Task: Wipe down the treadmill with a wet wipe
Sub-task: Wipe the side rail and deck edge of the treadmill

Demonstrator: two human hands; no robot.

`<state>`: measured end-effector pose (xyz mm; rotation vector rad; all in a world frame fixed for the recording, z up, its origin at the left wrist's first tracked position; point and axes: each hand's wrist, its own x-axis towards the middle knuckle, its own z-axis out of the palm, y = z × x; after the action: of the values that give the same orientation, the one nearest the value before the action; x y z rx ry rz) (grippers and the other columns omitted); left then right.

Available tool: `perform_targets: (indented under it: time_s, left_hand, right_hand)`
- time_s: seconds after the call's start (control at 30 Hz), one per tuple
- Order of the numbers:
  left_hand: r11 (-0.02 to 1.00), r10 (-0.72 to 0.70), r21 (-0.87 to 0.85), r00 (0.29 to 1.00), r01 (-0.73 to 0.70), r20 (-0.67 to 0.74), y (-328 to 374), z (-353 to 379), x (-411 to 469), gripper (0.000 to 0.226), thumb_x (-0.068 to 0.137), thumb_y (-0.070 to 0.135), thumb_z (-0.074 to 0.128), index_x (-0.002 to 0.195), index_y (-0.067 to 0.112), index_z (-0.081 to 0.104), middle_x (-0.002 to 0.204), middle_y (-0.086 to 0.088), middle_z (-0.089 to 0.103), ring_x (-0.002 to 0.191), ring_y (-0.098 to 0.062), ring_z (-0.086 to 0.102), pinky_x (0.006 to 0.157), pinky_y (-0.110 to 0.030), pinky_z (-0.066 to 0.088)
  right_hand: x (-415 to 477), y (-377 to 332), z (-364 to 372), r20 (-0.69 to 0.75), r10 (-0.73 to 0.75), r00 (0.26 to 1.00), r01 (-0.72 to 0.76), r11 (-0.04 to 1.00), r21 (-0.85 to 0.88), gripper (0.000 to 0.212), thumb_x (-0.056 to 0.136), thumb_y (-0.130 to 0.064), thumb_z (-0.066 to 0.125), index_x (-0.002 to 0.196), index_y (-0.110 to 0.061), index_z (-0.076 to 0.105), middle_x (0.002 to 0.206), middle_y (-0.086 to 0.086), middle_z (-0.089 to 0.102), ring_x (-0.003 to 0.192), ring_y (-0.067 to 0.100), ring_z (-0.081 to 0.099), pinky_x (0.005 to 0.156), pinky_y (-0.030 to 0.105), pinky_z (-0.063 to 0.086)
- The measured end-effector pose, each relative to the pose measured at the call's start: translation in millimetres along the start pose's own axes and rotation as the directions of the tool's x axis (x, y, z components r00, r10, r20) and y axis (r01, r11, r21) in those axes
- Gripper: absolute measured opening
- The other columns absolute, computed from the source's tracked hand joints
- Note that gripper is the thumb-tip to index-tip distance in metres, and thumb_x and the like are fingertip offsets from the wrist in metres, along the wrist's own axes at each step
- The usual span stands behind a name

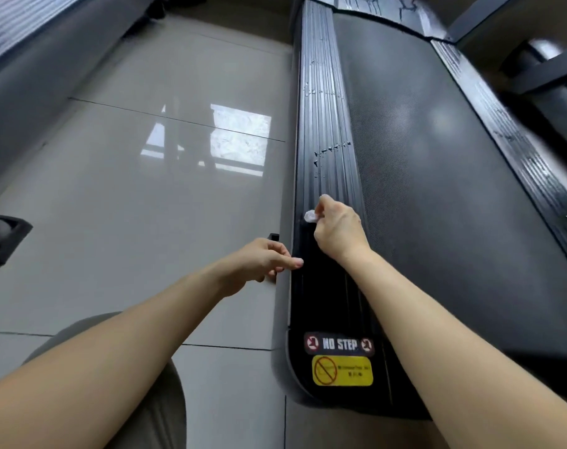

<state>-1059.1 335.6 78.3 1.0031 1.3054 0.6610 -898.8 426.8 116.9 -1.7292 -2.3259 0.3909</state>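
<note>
A crumpled white wet wipe [310, 216] sits pinched in my right hand [339, 233], pressed to the ribbed left side rail [327, 131] of the treadmill [437, 189], a little way up from the rail's near end, where a "NO STEP" sticker [339, 344] and a yellow warning label [342, 371] are fixed. My left hand [264, 264] holds nothing; its index finger reaches out to the rail's outer edge while the other fingers curl loosely under. Beads of liquid [330, 149] dot the rail farther up, and the stretch near my hand looks darker, which I judge to be wiped surface. The black running belt [453, 205] lies just beside the rail on its inner edge, with the right side rail [518, 150] beyond. The risks I see from here: the wad is small and bunched, so it could skip over the grooves and leave streaks, or slip from the pinch on the wet ribs; the droplets ahead may simply be smeared. No containers are in view. Glossy floor tiles [146, 189] flank the rail's outer edge, and a dark object [0, 236] lies at the frame's left edge.
</note>
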Motion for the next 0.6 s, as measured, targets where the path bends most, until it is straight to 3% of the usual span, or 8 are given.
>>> perform_targets:
  time_s: [0.17, 0.27, 0.33, 0.43, 0.53, 0.6]
  left_hand:
    - [1.000, 0.004, -0.020, 1.000, -0.004, -0.004, 4.3, -0.6, -2.1, 0.036, 0.073, 0.040, 0.090, 0.074, 0.020, 0.060, 0.068, 0.001, 0.049, 0.062, -0.011, 0.040, 0.058, -0.027, 0.025]
    - [0.999, 0.038, -0.008, 0.992, -0.040, -0.122, 6.2, 7.6, -4.2, 0.031, 0.078, 0.031, 0.088, 0.077, 0.016, 0.061, 0.075, -0.005, 0.055, 0.069, -0.013, 0.047, 0.063, -0.025, 0.036]
    - [0.996, 0.091, 0.033, 0.970, -0.086, -0.225, 5.1, 18.0, -5.9, 0.031, 0.081, 0.030, 0.086, 0.075, 0.015, 0.059, 0.074, -0.004, 0.057, 0.071, -0.015, 0.051, 0.065, -0.028, 0.042]
    - [0.987, 0.140, 0.117, 0.933, -0.106, -0.332, 1.5, 30.9, -5.1, 0.036, 0.085, 0.037, 0.082, 0.072, 0.017, 0.055, 0.066, 0.001, 0.054, 0.065, -0.015, 0.048, 0.063, -0.031, 0.040]
    - [0.990, 0.120, 0.106, 0.939, -0.090, -0.322, 2.3, 31.1, -4.0, 0.040, 0.086, 0.041, 0.080, 0.071, 0.017, 0.053, 0.064, 0.001, 0.051, 0.062, -0.014, 0.046, 0.061, -0.028, 0.038]
    - [0.993, 0.101, 0.083, 0.946, -0.080, -0.306, 4.8, 29.3, -5.0, 0.040, 0.087, 0.041, 0.080, 0.072, 0.015, 0.053, 0.064, 0.000, 0.051, 0.061, -0.013, 0.046, 0.055, -0.021, 0.039]
  right_hand:
    - [-95.3, 10.6, -5.8, 0.026, -0.114, 0.993, 0.110, 0.985, 0.135, 0.010, 0.089, -0.010, 0.044, 0.088, -0.018, 0.051, 0.093, 0.005, 0.066, 0.085, 0.034, 0.061, 0.073, 0.043, 0.049]
    - [-153.5, 12.9, -10.6, 0.053, -0.177, 0.983, 0.165, 0.970, 0.178, 0.011, 0.086, -0.018, 0.035, 0.082, -0.027, 0.039, 0.089, -0.008, 0.064, 0.075, 0.024, 0.058, 0.067, 0.044, 0.050]
    - [-164.0, 13.7, -10.8, 0.077, -0.196, 0.978, 0.179, 0.967, 0.181, 0.014, 0.085, -0.025, 0.026, 0.084, -0.026, 0.040, 0.091, -0.007, 0.064, 0.076, 0.025, 0.059, 0.068, 0.045, 0.051]
    - [-130.0, 18.7, -7.0, 0.042, -0.163, 0.986, 0.155, 0.977, 0.148, 0.021, 0.085, -0.028, 0.028, 0.088, -0.022, 0.048, 0.095, -0.001, 0.067, 0.084, 0.034, 0.063, 0.072, 0.045, 0.051]
    - [-59.0, 24.7, -4.2, -0.007, -0.058, 0.998, 0.059, 0.997, 0.054, 0.011, 0.089, -0.011, 0.047, 0.093, -0.015, 0.056, 0.100, 0.011, 0.071, 0.092, 0.041, 0.064, 0.076, 0.042, 0.050]
    - [-17.2, 21.7, -6.8, -0.015, -0.020, 1.000, 0.020, 1.000, 0.012, 0.014, 0.091, -0.008, 0.049, 0.101, -0.011, 0.060, 0.103, 0.016, 0.071, 0.097, 0.041, 0.064, 0.079, 0.040, 0.047]
